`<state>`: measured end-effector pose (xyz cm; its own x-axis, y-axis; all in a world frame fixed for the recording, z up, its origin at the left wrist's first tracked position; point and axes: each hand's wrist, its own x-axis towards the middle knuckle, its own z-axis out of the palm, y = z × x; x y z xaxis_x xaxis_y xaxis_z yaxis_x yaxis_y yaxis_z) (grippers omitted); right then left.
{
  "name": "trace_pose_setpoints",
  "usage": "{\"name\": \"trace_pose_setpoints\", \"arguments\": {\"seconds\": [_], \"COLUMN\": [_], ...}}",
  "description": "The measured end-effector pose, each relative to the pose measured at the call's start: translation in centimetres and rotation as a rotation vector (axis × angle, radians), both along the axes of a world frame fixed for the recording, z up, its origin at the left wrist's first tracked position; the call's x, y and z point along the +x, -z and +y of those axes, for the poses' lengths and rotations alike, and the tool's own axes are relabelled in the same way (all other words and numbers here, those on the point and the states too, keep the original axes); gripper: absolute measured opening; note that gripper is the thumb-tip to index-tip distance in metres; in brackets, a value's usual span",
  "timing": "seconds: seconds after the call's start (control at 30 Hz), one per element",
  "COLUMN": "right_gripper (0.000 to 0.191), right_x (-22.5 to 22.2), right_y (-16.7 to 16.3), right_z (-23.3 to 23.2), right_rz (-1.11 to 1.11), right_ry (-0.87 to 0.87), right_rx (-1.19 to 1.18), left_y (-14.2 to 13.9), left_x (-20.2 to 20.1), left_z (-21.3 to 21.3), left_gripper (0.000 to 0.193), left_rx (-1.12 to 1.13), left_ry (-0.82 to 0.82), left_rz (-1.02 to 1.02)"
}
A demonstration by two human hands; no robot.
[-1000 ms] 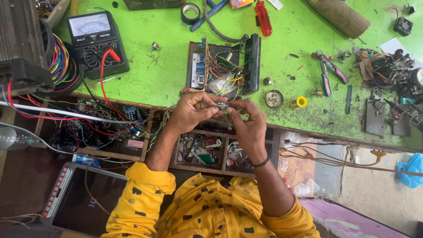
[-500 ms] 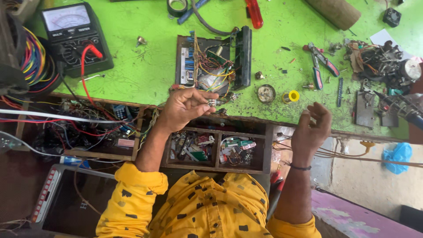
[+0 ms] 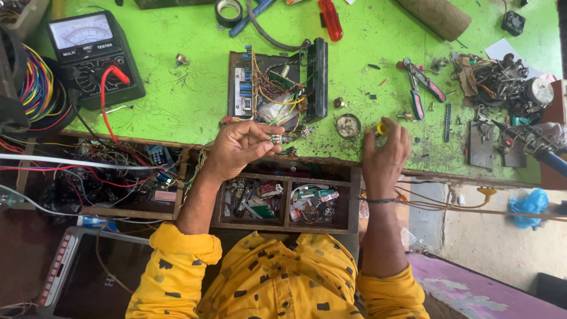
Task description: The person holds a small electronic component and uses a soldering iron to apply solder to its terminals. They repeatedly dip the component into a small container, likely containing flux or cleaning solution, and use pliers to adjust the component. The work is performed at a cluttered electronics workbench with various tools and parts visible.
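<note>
Left hand (image 3: pixel 239 147) pinches a small metal component (image 3: pixel 275 140) at its fingertips, held up just below the open circuit chassis (image 3: pixel 277 88); right hand (image 3: pixel 385 155), fingers loosely spread and empty, reaches the yellow ring (image 3: pixel 382 128) on the bench (image 3: pixel 177 100).

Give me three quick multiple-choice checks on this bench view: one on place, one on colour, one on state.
1. Where is the meter?
A. Far left of the bench top
B. In the drawer
C. Far right

2. What colour are the plier handles?
A. Yellow
B. Red and blue
C. Black

3. What is the left hand doing?
A. Resting flat
B. Pinching a small metal part
C. Gripping the screwdriver

Answers: 1 A, it sits beside the coloured wires. 2 B, both colours show. 3 B, fingertips close on the part, while the right hand reaches toward a yellow ring.
</note>
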<state>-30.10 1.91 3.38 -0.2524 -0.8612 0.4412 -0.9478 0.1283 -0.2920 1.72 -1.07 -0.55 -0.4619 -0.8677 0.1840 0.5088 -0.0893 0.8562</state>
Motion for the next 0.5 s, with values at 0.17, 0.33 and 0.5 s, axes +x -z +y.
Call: {"name": "trace_pose_setpoints", "arguments": {"seconds": [0.17, 0.33, 0.5], "right_gripper": [0.024, 0.025, 0.039], "right_x": [-0.9, -1.0, -0.6], "right_y": [-0.4, -1.4, -2.1], "right_z": [0.6, 0.9, 1.1], "right_rz": [-0.243, -0.243, -0.258], "right_ry": [-0.131, -0.208, -0.172], "right_rx": [-0.008, 0.0, 0.082], "left_y": [0.0, 0.0, 0.0], "left_x": [0.0, 0.0, 0.0], "left_z": [0.0, 0.0, 0.0], "left_gripper": [0.006, 0.006, 0.005], "left_rx": [-0.002, -0.007, 0.001], "left_ry": [0.007, 0.018, 0.008], "left_rz": [-0.003, -0.009, -0.011]}}
